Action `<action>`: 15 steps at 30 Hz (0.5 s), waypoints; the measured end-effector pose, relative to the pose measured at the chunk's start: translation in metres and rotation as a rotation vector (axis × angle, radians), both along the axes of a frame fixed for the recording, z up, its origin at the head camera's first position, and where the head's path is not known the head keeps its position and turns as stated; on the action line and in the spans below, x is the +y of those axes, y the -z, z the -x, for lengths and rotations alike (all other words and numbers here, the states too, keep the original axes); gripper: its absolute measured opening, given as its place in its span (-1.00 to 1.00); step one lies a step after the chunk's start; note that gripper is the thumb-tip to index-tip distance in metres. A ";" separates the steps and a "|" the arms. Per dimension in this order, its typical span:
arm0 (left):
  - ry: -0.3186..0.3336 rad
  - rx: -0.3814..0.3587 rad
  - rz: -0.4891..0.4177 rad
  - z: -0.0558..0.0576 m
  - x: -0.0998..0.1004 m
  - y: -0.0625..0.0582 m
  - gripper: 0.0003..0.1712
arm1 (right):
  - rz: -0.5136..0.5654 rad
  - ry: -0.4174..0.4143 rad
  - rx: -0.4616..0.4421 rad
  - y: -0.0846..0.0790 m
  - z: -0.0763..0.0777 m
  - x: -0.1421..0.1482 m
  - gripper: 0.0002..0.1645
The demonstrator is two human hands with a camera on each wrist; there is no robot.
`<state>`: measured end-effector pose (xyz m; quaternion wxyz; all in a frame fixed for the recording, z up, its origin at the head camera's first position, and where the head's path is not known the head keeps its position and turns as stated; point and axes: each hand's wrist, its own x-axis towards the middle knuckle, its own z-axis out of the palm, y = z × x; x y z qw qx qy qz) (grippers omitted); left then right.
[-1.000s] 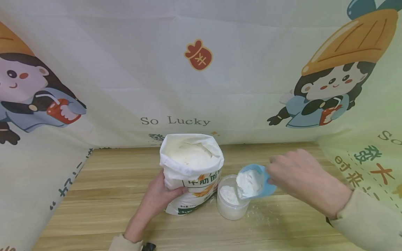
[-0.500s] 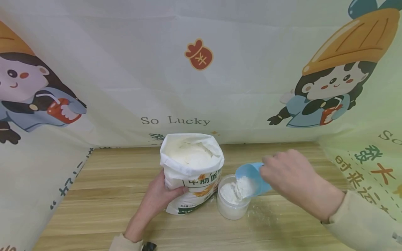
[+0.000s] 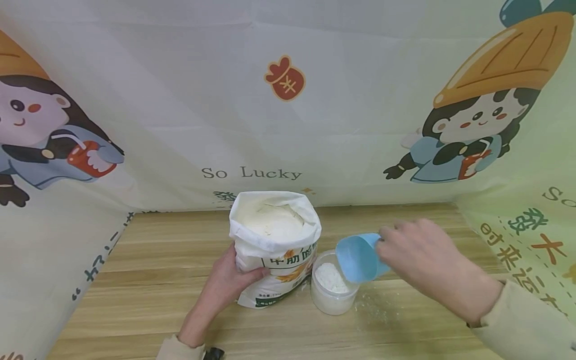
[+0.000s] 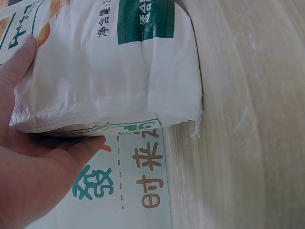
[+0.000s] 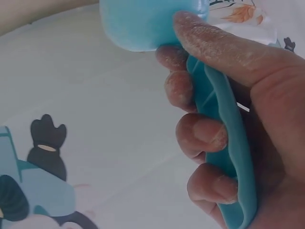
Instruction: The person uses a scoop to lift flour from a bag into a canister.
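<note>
My left hand (image 3: 231, 280) grips the left side of an open white bag of flour (image 3: 288, 270), its thumb across the printed front. The left wrist view shows fingers and thumb around the edge of the flour bag (image 4: 105, 71). My right hand (image 3: 423, 262) holds a blue scoop (image 3: 357, 257) tilted over a small clear tub (image 3: 333, 300). White flour (image 3: 330, 277) lies heaped in the tub; the scoop's visible inside is bare. In the right wrist view, flour-dusted fingers wrap the handle of the blue scoop (image 5: 231, 133), with the thumb against its cup.
Spilled flour (image 3: 378, 307) dusts the wooden table (image 3: 144, 280) right of the tub. Behind it hangs a pale printed cloth (image 3: 189, 100) with cartoon figures, and the cloth also closes off both sides.
The right hand has tipped the scoop further, and its flour has dropped into the tub. The left hand and the flour bag have stayed in place.
</note>
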<state>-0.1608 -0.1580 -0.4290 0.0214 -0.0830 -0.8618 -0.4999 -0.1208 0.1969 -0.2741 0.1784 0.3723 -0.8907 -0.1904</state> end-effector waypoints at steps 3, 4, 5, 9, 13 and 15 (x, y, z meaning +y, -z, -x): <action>0.001 0.005 -0.001 0.000 0.000 0.000 -0.10 | 0.053 -0.016 -0.010 0.001 0.001 0.007 -0.62; 0.001 0.005 -0.002 0.000 0.000 0.000 -0.10 | 0.073 -0.017 -0.011 0.001 0.002 0.009 -0.62; 0.001 0.011 -0.003 0.000 0.000 0.000 -0.11 | 0.085 -0.009 -0.018 0.001 0.001 0.011 -0.62; -0.006 0.012 -0.001 -0.001 0.000 0.000 -0.12 | 0.144 0.028 -0.041 -0.002 0.000 0.019 -0.61; -0.015 0.005 -0.001 -0.002 0.001 -0.001 -0.13 | 0.248 0.068 -0.050 -0.008 -0.005 0.029 -0.63; -0.021 0.001 -0.005 -0.002 0.001 -0.001 -0.13 | 0.298 0.086 -0.043 -0.012 -0.007 0.034 -0.62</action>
